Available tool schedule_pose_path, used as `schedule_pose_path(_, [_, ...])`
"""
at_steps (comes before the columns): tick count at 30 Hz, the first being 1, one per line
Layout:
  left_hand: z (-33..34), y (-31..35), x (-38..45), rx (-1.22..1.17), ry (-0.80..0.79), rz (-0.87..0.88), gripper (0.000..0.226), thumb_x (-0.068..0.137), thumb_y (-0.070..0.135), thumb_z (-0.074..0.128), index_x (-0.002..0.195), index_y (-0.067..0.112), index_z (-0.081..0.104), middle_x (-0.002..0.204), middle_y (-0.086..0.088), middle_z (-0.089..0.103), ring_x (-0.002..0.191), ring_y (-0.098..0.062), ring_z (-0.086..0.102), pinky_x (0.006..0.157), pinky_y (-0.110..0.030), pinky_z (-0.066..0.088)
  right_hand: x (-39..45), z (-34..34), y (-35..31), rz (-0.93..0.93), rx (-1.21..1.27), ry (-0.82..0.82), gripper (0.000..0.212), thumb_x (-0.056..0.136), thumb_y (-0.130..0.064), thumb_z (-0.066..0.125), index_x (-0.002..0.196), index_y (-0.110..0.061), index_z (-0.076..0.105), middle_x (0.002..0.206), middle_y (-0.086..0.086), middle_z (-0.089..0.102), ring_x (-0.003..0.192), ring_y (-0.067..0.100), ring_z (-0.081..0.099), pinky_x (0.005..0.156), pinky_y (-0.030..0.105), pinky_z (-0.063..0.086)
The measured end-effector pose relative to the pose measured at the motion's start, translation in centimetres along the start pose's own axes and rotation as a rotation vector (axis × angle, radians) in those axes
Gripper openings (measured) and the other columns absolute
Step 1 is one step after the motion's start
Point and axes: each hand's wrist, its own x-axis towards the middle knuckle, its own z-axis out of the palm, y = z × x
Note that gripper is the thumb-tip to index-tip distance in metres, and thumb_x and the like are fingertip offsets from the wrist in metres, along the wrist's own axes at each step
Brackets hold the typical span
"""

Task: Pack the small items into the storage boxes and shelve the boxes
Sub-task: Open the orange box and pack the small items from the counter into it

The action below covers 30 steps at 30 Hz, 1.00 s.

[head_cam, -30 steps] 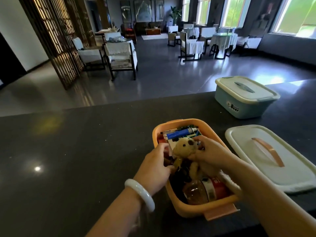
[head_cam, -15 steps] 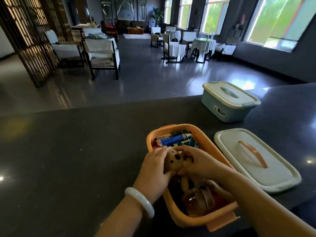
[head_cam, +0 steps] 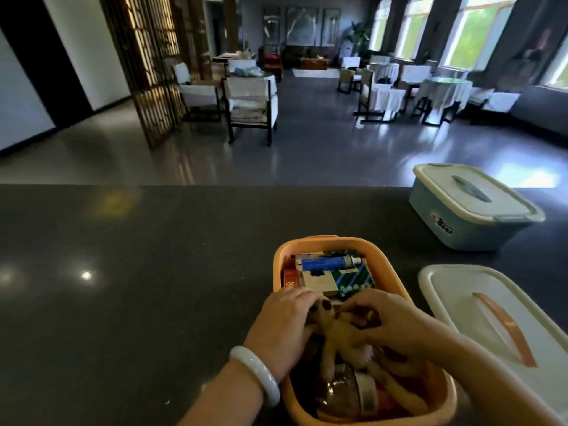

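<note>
An open orange box is seen on the dark tabletop, packed with small items. A plush bear is held inside the box, over the other contents, by both hands. The left hand is curled around the bear's head side, its fingers bent over the toy; a white bangle is worn on that wrist. The right hand is closed on the bear's body from the other side. A blue tube and flat packets are stacked at the far end, a jar at the near end. A white lid is laid just right of the box. A lidded blue box is set farther back on the right.
</note>
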Motion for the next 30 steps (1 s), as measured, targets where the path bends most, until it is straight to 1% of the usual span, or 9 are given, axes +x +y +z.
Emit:
schedule_pose_path(5, [0.3,0.3,-0.7,0.094,0.0,-0.088,0.052,0.095,0.025,0.056,0.141,0.042,0.037,0.143,0.024,0.042,0.121,0.021,0.019,0.11,-0.015,0.002,0.9,0.6,1.5,-0.124,-0.035,0.001,0.028,0.08,-0.05,0.067,0.096,-0.061,0.047,0.106,-0.036,0.046,0.1,-0.016,0.047,0.074,0.008,0.038])
schedule_pose_path(9, [0.5,0.7,-1.1,0.124,-0.063,-0.163,0.059,0.098,0.023,0.05,0.147,0.044,0.024,0.151,0.026,0.028,0.126,0.02,0.008,0.11,-0.02,-0.01,1.1,1.1,2.5,-0.199,-0.048,0.011,0.036,0.081,-0.055,0.063,0.112,-0.06,0.045,0.112,-0.036,0.041,0.105,-0.011,0.045,0.081,0.012,0.036])
schedule_pose_path(13, [0.5,1.0,-1.0,0.092,-0.075,-0.211,0.059,0.098,0.024,0.05,0.146,0.046,0.024,0.152,0.027,0.025,0.129,0.018,0.01,0.114,-0.022,-0.001,1.2,1.2,2.6,-0.228,-0.051,0.002,0.038,0.082,-0.056,0.061,0.116,-0.059,0.044,0.11,-0.037,0.038,0.1,-0.015,0.042,0.088,0.013,0.036])
schedule_pose_path(16, [0.2,1.0,-1.0,0.019,-0.096,-0.274,0.058,0.097,0.029,0.052,0.144,0.05,0.026,0.149,0.029,0.028,0.135,0.009,0.021,0.116,-0.028,0.019,1.3,0.9,2.5,-0.232,-0.047,0.006,0.041,0.083,-0.054,0.061,0.121,-0.052,0.047,0.11,-0.036,0.039,0.1,-0.015,0.042,0.091,0.014,0.035])
schedule_pose_path(18, [-0.3,1.2,-0.9,-0.032,-0.136,-0.309,0.059,0.095,0.032,0.054,0.143,0.051,0.026,0.149,0.027,0.031,0.137,0.003,0.028,0.113,-0.027,0.027,1.3,0.6,2.4,-0.234,-0.051,-0.005,0.043,0.083,-0.054,0.062,0.123,-0.05,0.047,0.115,-0.034,0.04,0.108,-0.009,0.043,0.097,0.02,0.038])
schedule_pose_path(22, [-1.5,2.0,-0.1,-0.006,-0.183,-0.327,0.062,0.092,0.037,0.06,0.143,0.049,0.028,0.15,0.028,0.027,0.137,0.003,0.026,0.113,-0.028,0.025,1.1,-0.1,2.4,-0.257,-0.049,-0.017,0.041,0.084,-0.051,0.062,0.122,-0.047,0.049,0.124,-0.026,0.047,0.115,-0.005,0.045,0.103,0.024,0.04])
schedule_pose_path(25, [-2.1,3.6,0.9,0.097,-0.166,-0.281,0.061,0.093,0.037,0.058,0.145,0.045,0.028,0.153,0.028,0.019,0.138,0.006,0.016,0.115,-0.029,0.018,0.6,-1.3,2.6,-0.252,-0.033,0.013,0.039,0.084,-0.051,0.062,0.121,-0.047,0.05,0.121,-0.026,0.05,0.111,-0.007,0.05,0.095,0.02,0.045])
schedule_pose_path(28, [-1.6,6.8,2.7,0.135,-0.052,-0.212,0.057,0.095,0.037,0.056,0.146,0.039,0.031,0.154,0.022,0.021,0.141,0.001,0.017,0.116,-0.025,0.016,-0.8,-3.6,3.5,-0.24,-0.008,0.12,0.025,0.083,-0.052,0.061,0.106,-0.054,0.052,0.103,-0.029,0.054,0.095,-0.016,0.054,0.071,0.008,0.048])
schedule_pose_path(30, [-0.3,9.7,4.2,0.129,0.011,-0.146,0.055,0.094,0.04,0.054,0.145,0.038,0.033,0.152,0.021,0.026,0.139,0.001,0.02,0.114,-0.021,0.016,-2.1,-5.5,5.4,-0.186,-0.012,0.263,0.021,0.085,-0.047,0.062,0.103,-0.052,0.053,0.098,-0.025,0.055,0.09,-0.01,0.056,0.071,0.014,0.05])
